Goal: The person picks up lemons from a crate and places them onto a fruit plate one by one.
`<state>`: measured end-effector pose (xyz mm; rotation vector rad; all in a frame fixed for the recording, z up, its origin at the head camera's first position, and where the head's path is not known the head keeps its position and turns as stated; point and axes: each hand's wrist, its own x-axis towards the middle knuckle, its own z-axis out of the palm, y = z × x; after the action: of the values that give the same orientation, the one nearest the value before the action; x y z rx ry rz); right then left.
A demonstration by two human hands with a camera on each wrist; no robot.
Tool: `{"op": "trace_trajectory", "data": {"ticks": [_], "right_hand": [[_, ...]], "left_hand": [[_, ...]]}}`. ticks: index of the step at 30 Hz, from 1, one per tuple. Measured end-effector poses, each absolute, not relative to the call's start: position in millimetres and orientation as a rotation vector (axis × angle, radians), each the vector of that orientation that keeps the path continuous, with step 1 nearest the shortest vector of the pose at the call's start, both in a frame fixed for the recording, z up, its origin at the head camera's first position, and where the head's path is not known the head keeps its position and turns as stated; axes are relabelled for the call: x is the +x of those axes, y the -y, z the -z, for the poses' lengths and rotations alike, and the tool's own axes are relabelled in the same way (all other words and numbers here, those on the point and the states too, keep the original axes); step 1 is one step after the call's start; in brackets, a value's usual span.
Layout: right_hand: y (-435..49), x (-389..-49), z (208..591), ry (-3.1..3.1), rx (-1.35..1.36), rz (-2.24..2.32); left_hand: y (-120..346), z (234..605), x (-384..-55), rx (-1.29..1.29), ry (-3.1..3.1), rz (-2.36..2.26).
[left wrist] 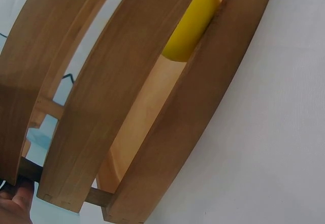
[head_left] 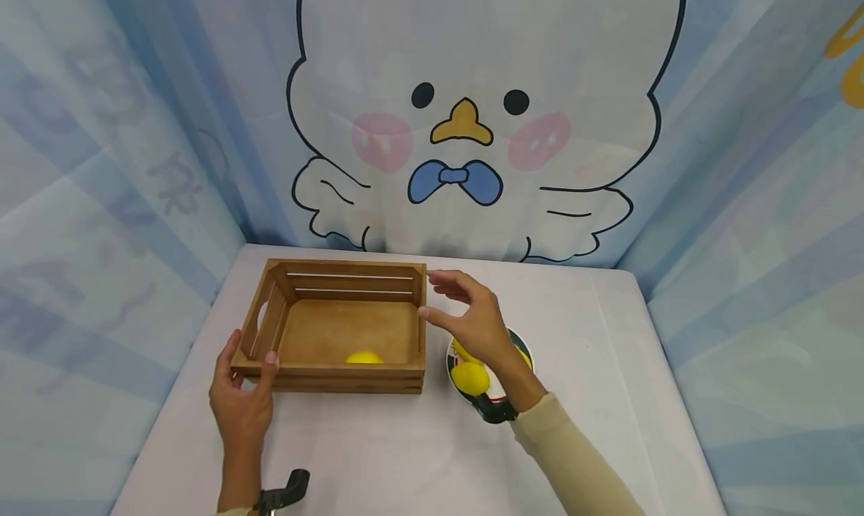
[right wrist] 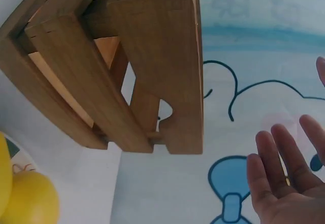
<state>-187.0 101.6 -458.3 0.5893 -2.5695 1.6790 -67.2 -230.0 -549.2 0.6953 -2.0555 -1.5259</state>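
A slatted wooden crate stands on the table with one lemon inside, by its near wall. My left hand grips the crate's near left corner, thumb over the rim and fingers at the outer side. In the left wrist view the lemon shows between the slats. Beside the crate's right end, my right hand holds nothing, its fingers parted and loosely bent. The right wrist view shows that hand apart from the crate wall. Beneath the right wrist sits a plate of lemons, partly hidden.
A white-covered table carries the crate and plate. Behind it hangs a curtain printed with a cartoon bird, and more blue-and-white curtains enclose the sides. A black wrist mount juts from the left wrist.
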Motion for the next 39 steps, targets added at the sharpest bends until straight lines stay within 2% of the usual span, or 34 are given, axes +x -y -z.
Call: {"op": "trace_trajectory", "data": {"ticks": [11, 26, 39], "right_hand": [[-83.8, -200.5, 447.9, 2.632, 0.803, -1.709], [-60.0, -210.3, 438.4, 2.738, 0.870, -1.701], [-41.6, -232.5, 437.3, 2.796, 1.224, -1.673]], "left_hand": [[230.4, 551.0, -67.2, 0.689, 2.045, 1.525], [230.1, 549.7, -67.5, 0.677, 2.033, 1.534], [230.4, 548.4, -66.6, 0.669, 2.039, 1.538]]}}
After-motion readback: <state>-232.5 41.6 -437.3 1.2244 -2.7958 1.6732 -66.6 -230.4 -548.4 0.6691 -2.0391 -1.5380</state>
